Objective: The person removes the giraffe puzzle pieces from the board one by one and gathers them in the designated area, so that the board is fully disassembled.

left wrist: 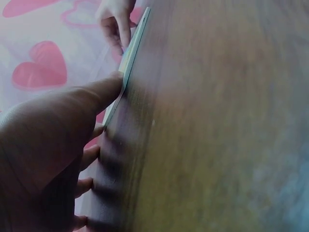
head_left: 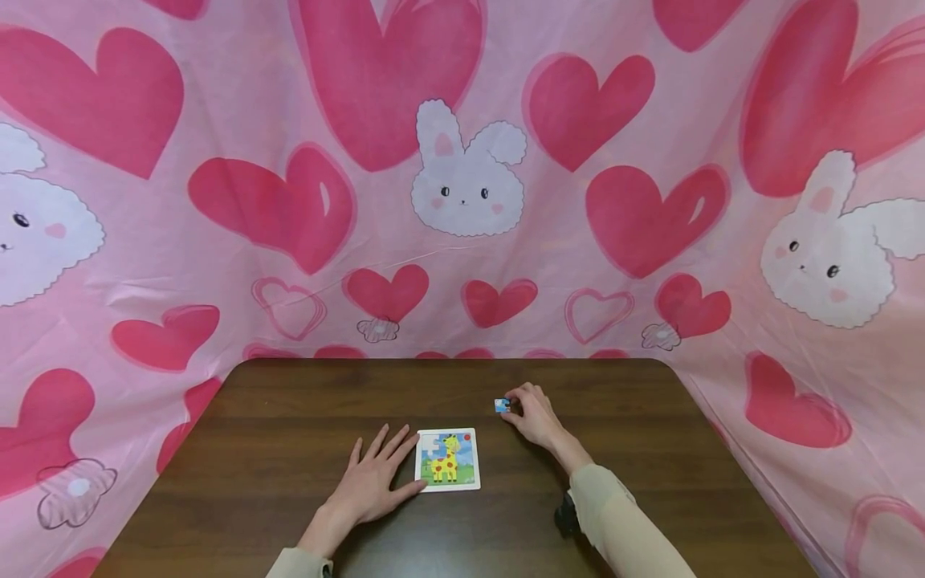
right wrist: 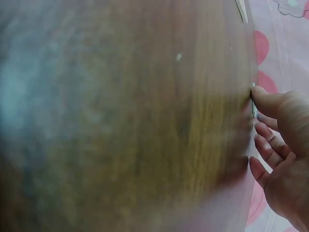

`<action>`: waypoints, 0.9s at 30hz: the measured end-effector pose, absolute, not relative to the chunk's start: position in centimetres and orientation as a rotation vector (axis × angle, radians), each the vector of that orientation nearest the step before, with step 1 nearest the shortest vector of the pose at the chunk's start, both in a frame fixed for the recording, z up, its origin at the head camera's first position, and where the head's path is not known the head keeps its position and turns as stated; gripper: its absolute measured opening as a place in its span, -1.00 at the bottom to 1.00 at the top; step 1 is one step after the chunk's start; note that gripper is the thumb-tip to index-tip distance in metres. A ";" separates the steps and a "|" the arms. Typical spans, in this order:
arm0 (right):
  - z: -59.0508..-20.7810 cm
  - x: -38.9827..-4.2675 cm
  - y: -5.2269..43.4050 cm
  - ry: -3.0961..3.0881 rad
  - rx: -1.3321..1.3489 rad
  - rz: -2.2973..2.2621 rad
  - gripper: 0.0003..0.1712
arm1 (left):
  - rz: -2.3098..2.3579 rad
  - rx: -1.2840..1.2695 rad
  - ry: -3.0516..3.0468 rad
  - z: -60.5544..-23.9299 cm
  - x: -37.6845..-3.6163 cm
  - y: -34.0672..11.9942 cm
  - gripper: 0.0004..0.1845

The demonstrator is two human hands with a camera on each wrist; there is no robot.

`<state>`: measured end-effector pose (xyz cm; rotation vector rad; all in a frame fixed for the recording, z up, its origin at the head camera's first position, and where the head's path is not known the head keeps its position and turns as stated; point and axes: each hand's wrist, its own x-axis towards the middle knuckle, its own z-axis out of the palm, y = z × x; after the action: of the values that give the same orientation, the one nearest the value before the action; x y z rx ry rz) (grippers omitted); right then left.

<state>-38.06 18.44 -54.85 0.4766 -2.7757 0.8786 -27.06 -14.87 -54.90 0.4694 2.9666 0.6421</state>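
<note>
Near the front edge of the table (head_left: 289, 417), the left hand (head_left: 376, 478) lies flat, fingers spread, touching the left side of the giraffe puzzle board (head_left: 449, 459). Farther back, the right hand (head_left: 531, 413) pinches a small blue puzzle piece (head_left: 502, 405) at its fingertips, just beyond the board's right corner.

A puzzle board (head_left: 449, 459) lies on the table (head_left: 289, 417), near its front-middle. The left hand (head_left: 376, 478) rests flat on the table just left of the board, its thumb touching the board's left edge. Behind the board and to its right, the right hand (head_left: 533, 416) sits on the table, with a puzzle piece (head_left: 502, 405) at its fingertips, apart from the board. A cloth (head_left: 462, 177) hangs behind the table and along both sides.
</note>
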 end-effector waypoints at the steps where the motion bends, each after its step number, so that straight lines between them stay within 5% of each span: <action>1: -54.9 -38.0 18.5 -2.776 0.472 0.880 -0.67 | 0.640 0.469 2.966 -54.9 -27.1 -14.9 -0.05; 18: -60.9 -40.8 19.5 -2.645 0.715 0.919 -0.52 | 0.636 0.473 2.976 -55.0 -27.1 -15.0 -0.05; 27: -61.0 -39.3 17.1 -2.670 0.910 0.995 -0.50 | 0.599 0.473 2.985 -55.4 -27.3 -15.0 -0.05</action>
<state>-39.34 17.05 -60.98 0.9095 -2.6704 0.9947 -27.34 -15.02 -55.37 0.4731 2.9848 0.5988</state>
